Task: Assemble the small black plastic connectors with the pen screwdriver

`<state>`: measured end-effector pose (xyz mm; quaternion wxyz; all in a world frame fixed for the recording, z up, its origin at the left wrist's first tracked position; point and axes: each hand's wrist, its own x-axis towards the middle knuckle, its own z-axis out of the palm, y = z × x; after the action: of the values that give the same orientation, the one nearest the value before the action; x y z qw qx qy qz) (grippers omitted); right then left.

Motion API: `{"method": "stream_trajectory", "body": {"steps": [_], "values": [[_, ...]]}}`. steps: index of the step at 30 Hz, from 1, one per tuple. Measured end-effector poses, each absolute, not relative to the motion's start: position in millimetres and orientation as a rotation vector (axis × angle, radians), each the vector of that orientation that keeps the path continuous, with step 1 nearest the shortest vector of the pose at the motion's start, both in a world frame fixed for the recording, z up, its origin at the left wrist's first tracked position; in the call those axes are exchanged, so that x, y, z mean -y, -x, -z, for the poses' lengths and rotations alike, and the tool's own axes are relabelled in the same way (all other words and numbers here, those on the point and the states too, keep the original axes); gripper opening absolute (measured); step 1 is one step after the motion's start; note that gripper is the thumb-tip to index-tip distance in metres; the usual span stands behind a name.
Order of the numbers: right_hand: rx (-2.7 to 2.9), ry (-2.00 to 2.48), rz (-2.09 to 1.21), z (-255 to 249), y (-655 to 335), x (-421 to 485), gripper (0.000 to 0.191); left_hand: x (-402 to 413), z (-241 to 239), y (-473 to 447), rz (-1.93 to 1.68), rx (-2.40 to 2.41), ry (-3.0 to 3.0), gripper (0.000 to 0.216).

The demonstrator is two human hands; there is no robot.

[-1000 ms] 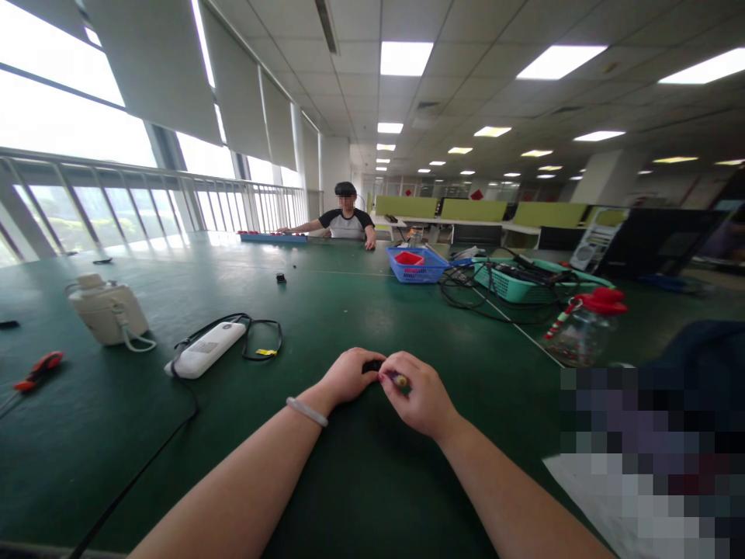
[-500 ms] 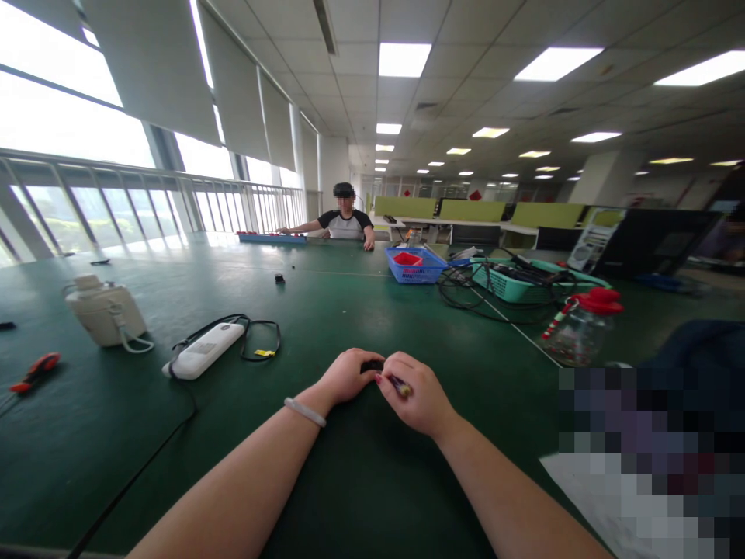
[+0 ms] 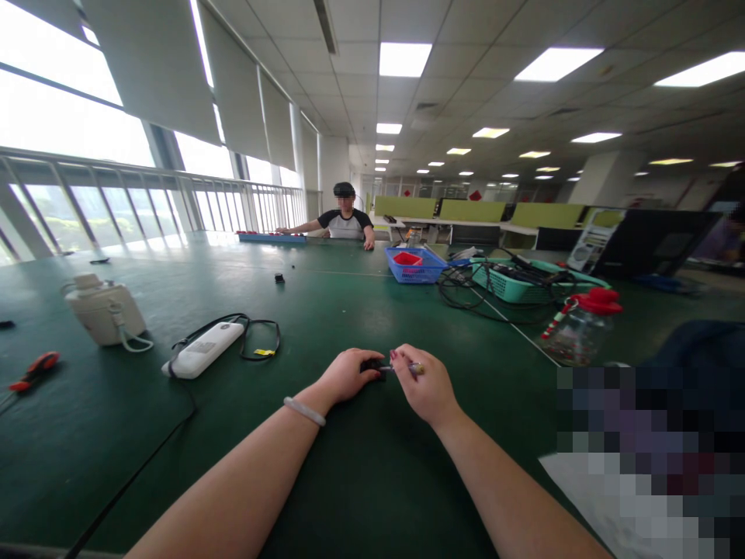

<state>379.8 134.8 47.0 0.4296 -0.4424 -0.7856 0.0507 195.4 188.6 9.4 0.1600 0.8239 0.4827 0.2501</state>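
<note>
My left hand [image 3: 348, 373] rests on the green table [image 3: 326, 310], its fingers curled round a small black part [image 3: 372, 365]. My right hand [image 3: 424, 387] pinches a thin tool with a yellowish handle [image 3: 412, 369], held level, its tip pointing left at the black part. The two hands almost touch at the middle of the table in front of me. A pale bracelet [image 3: 306, 411] sits on my left wrist.
A white power strip with black cable [image 3: 203, 349] and a white device [image 3: 105, 310] lie at left, an orange-handled tool [image 3: 38, 369] further left. A red-lidded jar [image 3: 582, 330], teal tray [image 3: 518, 283] and blue basket [image 3: 416, 268] stand right. Another person [image 3: 346, 221] sits at the far end.
My right hand has lifted and turned a little, bringing the thin tool from a downward slant to level, with its tip at the black part. My left hand has stayed put.
</note>
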Motion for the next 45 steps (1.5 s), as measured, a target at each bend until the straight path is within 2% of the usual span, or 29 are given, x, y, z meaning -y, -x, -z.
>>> {"method": "stream_trajectory", "body": {"steps": [7,13,24,34,45], "values": [[1.916,1.034,-0.331,-40.8,-386.8,-140.2,0.038,-189.6,-9.8,-195.7,-0.709,-1.373,-2.295,0.047],[1.945,0.990,-0.330,-38.0,-386.9,-140.8,0.037,-190.9,-7.5,-194.5,-0.738,-1.410,-2.313,0.046],[2.077,0.990,-0.148,-36.4,-383.5,-137.9,0.033,-189.1,-9.4,-194.0,-0.719,-1.410,-2.333,0.039],[2.512,0.890,0.267,-42.1,-365.1,-122.2,0.019,-191.7,-5.1,-193.8,-0.724,-1.425,-2.314,0.045],[2.768,0.795,0.393,-27.5,-347.5,-119.4,0.021,-194.4,0.3,-193.7,-0.800,-1.406,-2.237,0.047]]}}
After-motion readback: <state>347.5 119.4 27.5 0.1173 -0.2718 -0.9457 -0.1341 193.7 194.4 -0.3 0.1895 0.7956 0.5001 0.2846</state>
